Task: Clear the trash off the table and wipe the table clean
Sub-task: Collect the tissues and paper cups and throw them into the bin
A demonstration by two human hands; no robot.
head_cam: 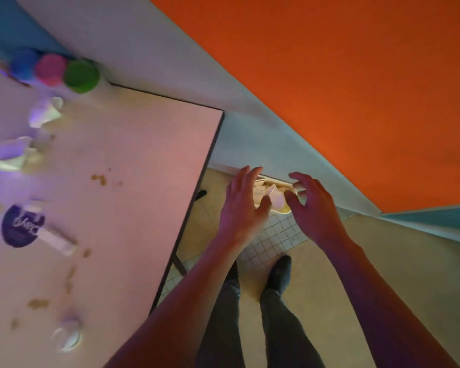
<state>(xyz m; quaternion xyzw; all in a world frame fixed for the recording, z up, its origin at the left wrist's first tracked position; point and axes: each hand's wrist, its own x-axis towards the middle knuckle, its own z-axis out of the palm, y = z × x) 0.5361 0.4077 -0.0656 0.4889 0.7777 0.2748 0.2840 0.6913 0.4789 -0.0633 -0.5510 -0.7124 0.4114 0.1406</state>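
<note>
Trash first: crumpled white papers (47, 111) and (12, 154) still lie on the counter (133, 166) near its far-left side, w/ a purple round lid or disc (21, 229), a white tube-like item (60, 239) just beside it, and a blurred white cup or wad (69, 334) near the close edge. Brown smears and crumbs (98, 179) dot the counter top, so no wiping looks done yet.

Off the counter's right edge, low by the wall, sits a pale bin (276, 209) w/ white scraps inside. Both hands hover above it: left hand (243, 203) w/ fingers straight and spread, holding nothing; right hand (310, 205) w/ fingers loosely bent and apart, also holding nothing as far as I can see.

Judgement: step in hand is the trash-dumping part, approx. midway. Next move calls for going back to the counter, gripping the remaining papers and lid, carrying them to the bin; then a cloth is needed, and none shows.

Hard to read: the bin is mostly covered by the hands, so depth and fill unknown. Left side of the frame is motion-blurred. Blue (24, 65), pink (49, 69) and green (81, 75) round things at the counter's far corner could be cups or lids; can't tell. Counter's left part is cut off.
</note>
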